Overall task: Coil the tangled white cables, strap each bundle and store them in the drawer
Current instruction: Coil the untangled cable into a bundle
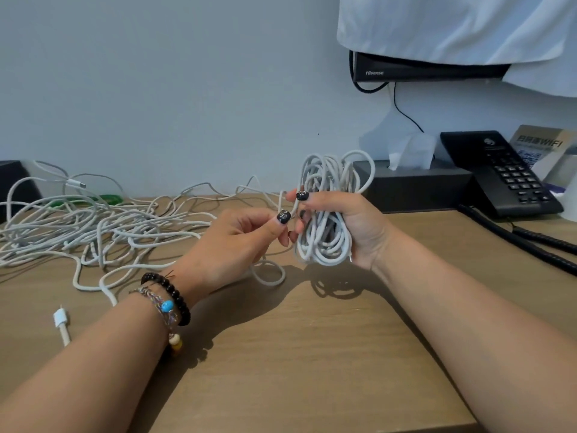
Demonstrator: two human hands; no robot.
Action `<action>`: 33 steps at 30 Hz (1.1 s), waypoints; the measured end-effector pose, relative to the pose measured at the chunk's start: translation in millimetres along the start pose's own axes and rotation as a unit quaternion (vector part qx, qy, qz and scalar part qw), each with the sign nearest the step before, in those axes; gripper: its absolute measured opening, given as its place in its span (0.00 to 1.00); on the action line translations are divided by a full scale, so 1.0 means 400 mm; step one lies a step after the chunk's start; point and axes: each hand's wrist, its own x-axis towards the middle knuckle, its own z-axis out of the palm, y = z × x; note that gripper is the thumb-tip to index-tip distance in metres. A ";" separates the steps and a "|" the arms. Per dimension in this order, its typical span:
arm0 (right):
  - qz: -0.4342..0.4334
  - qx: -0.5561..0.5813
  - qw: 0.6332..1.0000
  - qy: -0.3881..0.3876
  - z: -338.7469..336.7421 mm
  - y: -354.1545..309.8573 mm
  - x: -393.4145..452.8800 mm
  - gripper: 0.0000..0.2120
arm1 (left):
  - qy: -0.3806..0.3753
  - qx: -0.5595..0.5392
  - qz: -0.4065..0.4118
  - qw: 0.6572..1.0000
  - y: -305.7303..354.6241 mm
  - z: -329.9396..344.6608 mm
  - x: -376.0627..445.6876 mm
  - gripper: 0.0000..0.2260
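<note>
Both hands grip a white cable coil point(324, 214) above a wooden desk point(296, 354) against a pale wall point(171, 73).

coiled white bundle point(327, 214), tangled cables point(93, 226) on desk

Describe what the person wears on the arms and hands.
Both forearms are bare, with no sleeves showing. The left wrist carries a bracelet of dark round beads and beside it a clear beaded bracelet with a bright blue bead and small orange and pale beads hanging from it. The thumbnails on the left hand and right hand are painted dark with a pale pattern. No rings or watch show.
</note>
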 end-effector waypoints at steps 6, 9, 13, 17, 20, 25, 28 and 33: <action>-0.037 0.002 0.999 -0.014 0.009 0.002 0.002 0.11 | -0.026 0.007 -0.036 0.999 0.013 -0.001 -0.006 0.22; -0.092 0.083 0.992 -0.005 0.017 -0.005 0.004 0.07 | -0.051 0.009 -0.088 0.995 0.017 0.006 -0.010 0.27; -0.121 0.195 0.969 0.091 0.005 -0.023 0.005 0.06 | -0.051 -0.002 -0.101 0.994 0.016 0.006 -0.009 0.23; -0.150 0.208 0.956 0.140 -0.027 -0.039 0.007 0.04 | 0.016 0.018 -0.074 0.997 0.014 -0.007 -0.004 0.20; -0.178 0.228 0.943 0.162 -0.054 -0.061 0.002 0.05 | 0.130 0.008 -0.016 0.991 0.019 -0.024 0.003 0.20; -0.157 0.193 0.954 0.166 -0.056 -0.067 -0.005 0.04 | 0.225 0.004 0.045 0.973 0.029 -0.037 0.007 0.21; -0.052 0.107 0.988 0.096 -0.047 -0.062 -0.021 0.07 | 0.227 0.003 0.035 0.973 0.028 -0.049 0.004 0.21; 0.082 -0.036 0.996 -0.028 -0.017 -0.032 -0.031 0.07 | 0.187 0.020 0.020 0.982 0.036 -0.032 -0.002 0.17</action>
